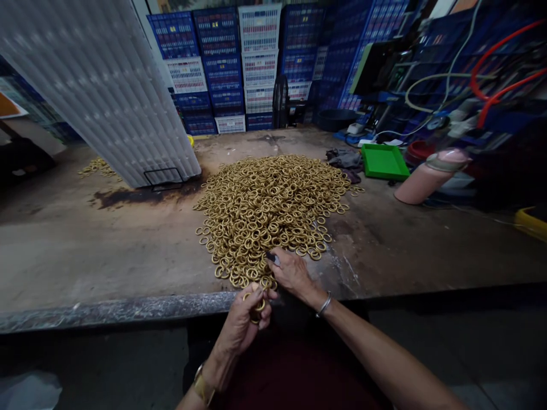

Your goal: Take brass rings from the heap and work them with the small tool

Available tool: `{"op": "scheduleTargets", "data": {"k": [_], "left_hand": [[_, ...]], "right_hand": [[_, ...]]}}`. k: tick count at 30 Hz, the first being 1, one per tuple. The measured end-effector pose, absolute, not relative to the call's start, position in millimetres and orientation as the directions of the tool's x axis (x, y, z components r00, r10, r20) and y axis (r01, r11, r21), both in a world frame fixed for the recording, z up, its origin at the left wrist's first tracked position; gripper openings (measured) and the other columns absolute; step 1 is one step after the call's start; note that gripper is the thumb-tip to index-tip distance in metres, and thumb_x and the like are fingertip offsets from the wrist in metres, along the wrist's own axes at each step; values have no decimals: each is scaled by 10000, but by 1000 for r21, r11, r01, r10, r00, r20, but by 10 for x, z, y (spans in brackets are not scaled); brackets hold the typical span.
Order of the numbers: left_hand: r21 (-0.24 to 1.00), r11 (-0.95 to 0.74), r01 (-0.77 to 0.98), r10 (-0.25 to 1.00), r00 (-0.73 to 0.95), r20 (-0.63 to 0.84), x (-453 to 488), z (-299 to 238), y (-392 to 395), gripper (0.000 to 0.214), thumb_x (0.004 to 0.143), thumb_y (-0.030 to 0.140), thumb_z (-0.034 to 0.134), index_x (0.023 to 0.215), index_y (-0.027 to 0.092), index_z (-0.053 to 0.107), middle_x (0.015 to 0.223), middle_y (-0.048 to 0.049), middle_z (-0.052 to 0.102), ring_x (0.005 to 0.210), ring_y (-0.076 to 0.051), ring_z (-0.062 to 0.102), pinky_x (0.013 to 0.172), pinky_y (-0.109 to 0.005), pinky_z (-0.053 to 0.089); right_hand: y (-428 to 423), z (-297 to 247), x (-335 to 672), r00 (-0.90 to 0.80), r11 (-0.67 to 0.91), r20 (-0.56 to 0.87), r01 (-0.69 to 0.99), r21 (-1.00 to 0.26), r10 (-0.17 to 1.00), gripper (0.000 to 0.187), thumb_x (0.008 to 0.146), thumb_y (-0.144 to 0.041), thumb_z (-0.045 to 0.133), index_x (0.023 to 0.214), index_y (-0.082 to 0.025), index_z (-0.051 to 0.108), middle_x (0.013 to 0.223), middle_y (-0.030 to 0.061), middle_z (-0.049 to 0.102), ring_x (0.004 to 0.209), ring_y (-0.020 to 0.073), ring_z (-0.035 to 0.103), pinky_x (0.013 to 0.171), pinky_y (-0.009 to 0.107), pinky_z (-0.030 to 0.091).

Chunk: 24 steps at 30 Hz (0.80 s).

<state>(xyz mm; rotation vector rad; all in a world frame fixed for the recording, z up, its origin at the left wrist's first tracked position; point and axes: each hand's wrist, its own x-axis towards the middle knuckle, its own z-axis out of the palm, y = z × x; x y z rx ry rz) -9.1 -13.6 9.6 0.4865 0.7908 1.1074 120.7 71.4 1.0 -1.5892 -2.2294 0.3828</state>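
Note:
A large heap of brass-coloured rings (273, 199) spreads over the workbench in front of me. Just off the bench's front edge, my left hand (243, 322) is closed around several brass rings (260, 306), with thumb and fingers pinching one of them. My right hand (296, 275) rests at the near right side of the heap. Between its thumb and fingers sits a small black and grey object (272, 258), too small to name, pointing toward the rings. Part of that object is hidden by the fingers.
The workbench (141, 250) has a worn front edge. A tall stack of pale corrugated sheets (115, 91) stands at left in a black wire holder (164, 177). At right are a green tray (384, 162), a dark cloth (344, 159) and a pink cylinder (429, 177). Stacked crates (220, 71) line the back.

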Motion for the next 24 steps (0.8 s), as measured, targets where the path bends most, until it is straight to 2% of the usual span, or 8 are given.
{"op": "scheduleTargets", "data": {"k": [4, 9, 15, 20, 24], "left_hand": [[692, 371, -619, 927, 198, -319, -125, 70, -129, 156, 794, 280, 542, 763, 142, 477, 788, -51, 592, 468, -56, 426, 378, -171, 295], [675, 385, -629, 921, 213, -326, -148, 63, -100, 132, 780, 252, 543, 829, 158, 464, 778, -41, 598, 482, -70, 463, 379, -167, 319], [657, 391, -645, 920, 247, -305, -173, 31, -53, 172, 772, 245, 555, 902, 152, 495, 777, -43, 598, 496, -79, 488, 377, -166, 337], [561, 446, -697, 892, 295, -343, -216, 9, -20, 254, 746, 239, 599, 971, 135, 543, 793, -54, 592, 568, -95, 522, 394, -160, 347], [463, 442, -769, 887, 295, -356, -242, 6, 30, 234, 742, 234, 624, 945, 126, 580, 766, -37, 566, 604, -89, 523, 413, -148, 352]], "right_hand": [[776, 54, 1132, -244, 262, 94, 906, -332, 965, 187, 846, -371, 464, 883, -213, 558, 765, 32, 660, 674, 149, 592, 552, 241, 256], [797, 50, 1140, -219, 231, 73, 922, -310, 973, 193, 843, -357, 466, 961, -226, 544, 792, 26, 670, 700, 156, 608, 560, 244, 265], [809, 19, 1149, -262, 268, 58, 921, -283, 963, 148, 813, -326, 490, 874, -225, 580, 763, 24, 669, 676, 156, 599, 544, 241, 255], [852, -27, 1177, -284, 304, 109, 863, -403, 953, 152, 798, -249, 460, 730, -217, 592, 670, 8, 639, 591, 120, 539, 534, 231, 257], [899, -78, 1211, -179, 223, 133, 745, -629, 975, 157, 761, -255, 467, 691, -205, 598, 597, -9, 585, 533, 102, 471, 524, 214, 283]]}}
